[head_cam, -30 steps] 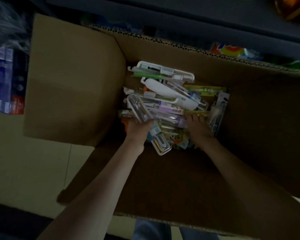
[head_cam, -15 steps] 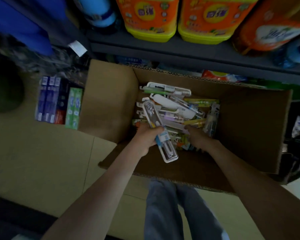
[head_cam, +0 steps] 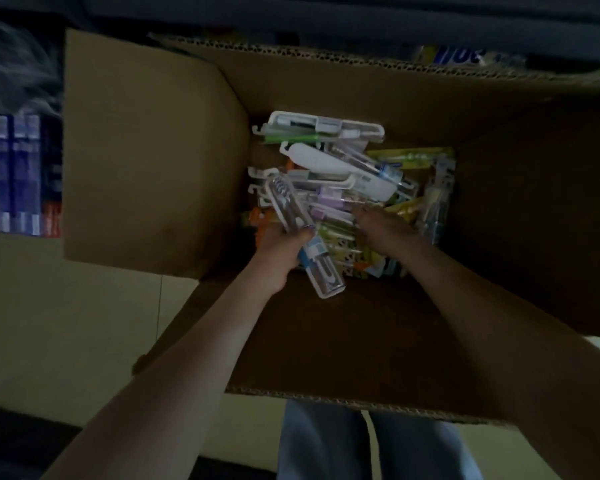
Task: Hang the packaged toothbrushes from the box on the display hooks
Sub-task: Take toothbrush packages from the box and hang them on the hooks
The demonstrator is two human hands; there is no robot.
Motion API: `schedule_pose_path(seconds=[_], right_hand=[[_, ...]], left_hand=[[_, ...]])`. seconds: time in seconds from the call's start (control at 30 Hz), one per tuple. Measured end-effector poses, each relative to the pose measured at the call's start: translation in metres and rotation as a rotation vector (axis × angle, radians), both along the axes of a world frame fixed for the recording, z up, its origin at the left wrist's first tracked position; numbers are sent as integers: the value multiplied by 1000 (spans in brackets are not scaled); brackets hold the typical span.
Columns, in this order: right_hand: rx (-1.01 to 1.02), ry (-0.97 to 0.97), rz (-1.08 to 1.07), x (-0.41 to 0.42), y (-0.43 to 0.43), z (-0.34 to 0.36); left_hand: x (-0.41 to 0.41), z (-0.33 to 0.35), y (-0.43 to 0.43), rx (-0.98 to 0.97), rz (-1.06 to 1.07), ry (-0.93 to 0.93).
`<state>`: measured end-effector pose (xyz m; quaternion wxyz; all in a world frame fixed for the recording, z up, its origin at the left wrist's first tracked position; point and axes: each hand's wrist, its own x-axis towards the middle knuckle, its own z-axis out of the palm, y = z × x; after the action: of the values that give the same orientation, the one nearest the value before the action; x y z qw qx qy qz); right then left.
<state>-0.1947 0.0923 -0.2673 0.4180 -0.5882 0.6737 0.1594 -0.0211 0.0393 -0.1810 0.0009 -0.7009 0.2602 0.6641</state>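
An open cardboard box (head_cam: 326, 341) stands on the floor below me. A pile of packaged toothbrushes (head_cam: 343, 174) fills its far left corner. My left hand (head_cam: 278, 251) grips a clear packaged toothbrush (head_cam: 321, 268) by its middle, held slanted over the pile. My right hand (head_cam: 385, 230) lies on the pile to the right, fingers reaching among the packs; whether it holds one is hidden. No display hooks are in view.
The box's left flap (head_cam: 146, 150) stands open over the pale floor (head_cam: 66, 323). Blue and red boxed goods (head_cam: 25, 174) sit at far left. A dark shelf edge (head_cam: 326, 19) runs along the top. My legs (head_cam: 361, 445) are below the box.
The view dropped from the shelf of orange bottles back down and closer to the box. Both hands stay in the pile, the left still gripping the clear pack.
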Motion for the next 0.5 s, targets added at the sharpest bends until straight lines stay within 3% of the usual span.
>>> schedule_pose_path(seconds=[0.1,0.17,0.3,0.5], right_hand=[[5,10,-30,2,2,40],[-5,-41,-162,-1,5,82],[-63,-310,-553,-10,9,201],[-216,-637,-752,-19,20,412]], left_hand=[[1,22,-4,-28,84,-10],[-1,53,-7,-56,85,5],[-9,145,-6,-77,41,87],[-8,326,-9,-159,-110,282]])
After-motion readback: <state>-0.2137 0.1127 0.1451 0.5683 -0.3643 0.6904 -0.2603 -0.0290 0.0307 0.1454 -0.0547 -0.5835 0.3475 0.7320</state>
